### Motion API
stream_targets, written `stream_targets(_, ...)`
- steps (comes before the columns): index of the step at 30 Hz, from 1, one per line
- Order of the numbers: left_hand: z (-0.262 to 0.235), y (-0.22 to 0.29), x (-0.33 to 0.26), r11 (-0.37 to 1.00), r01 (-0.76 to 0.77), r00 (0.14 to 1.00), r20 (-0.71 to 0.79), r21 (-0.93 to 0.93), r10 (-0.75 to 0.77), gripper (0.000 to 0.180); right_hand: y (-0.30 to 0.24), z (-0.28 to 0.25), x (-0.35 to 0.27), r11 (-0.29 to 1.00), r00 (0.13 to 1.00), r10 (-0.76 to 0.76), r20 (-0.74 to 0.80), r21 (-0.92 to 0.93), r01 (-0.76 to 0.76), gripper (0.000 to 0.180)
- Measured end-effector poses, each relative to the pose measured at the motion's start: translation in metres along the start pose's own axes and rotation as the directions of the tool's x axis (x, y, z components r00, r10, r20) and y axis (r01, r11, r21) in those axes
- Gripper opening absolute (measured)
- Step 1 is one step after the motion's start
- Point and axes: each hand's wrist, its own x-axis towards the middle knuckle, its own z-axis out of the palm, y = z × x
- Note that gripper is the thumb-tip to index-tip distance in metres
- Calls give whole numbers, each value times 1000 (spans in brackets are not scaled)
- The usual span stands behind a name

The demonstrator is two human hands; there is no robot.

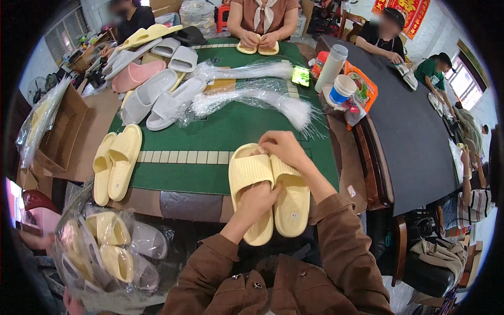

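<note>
A pair of pale yellow slippers (pixel 252 170) is side by side in front of me, over the table's near edge, toes pointing away. My left hand (pixel 258 197) reaches under the left slipper's ribbed strap, with the thumb at the inner edges where the two meet. Some of its fingertips show at the toe opening; the rest are hidden by the strap. At the toe end, my right hand (pixel 284 148) has its fingers closed together above the inner edges, its wrist crossing the right slipper (pixel 292 210). Whatever those fingertips pinch is too small to make out.
Another yellow pair (pixel 118 163) stands at the left table edge. Grey, pink and yellow slippers (pixel 157 94) pile up behind it. Bundles of clear plastic ties (pixel 252 100) lie mid-table. A bagged batch of slippers (pixel 113 252) sits lower left. Across the table, a person's hands (pixel 257 42) hold slippers.
</note>
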Motion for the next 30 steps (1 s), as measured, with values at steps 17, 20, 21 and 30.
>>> stream_targets(17,-63,6,58,890,-419,620,-659,180,425,23,-2,11,-4,979,908,-150,-391,70,192,11)
stream_targets(20,-54,9,83,970,-243,827,-520,9,212,23,3,12,-6,982,894,-169,-414,7,190,11)
stream_targets(21,-50,14,83,969,-192,884,-456,-156,102,21,7,14,-7,985,890,-128,-438,49,166,11)
stream_targets(30,-26,-3,91,899,-378,720,-681,-221,135,16,-2,11,-9,960,873,-279,-400,-142,242,10)
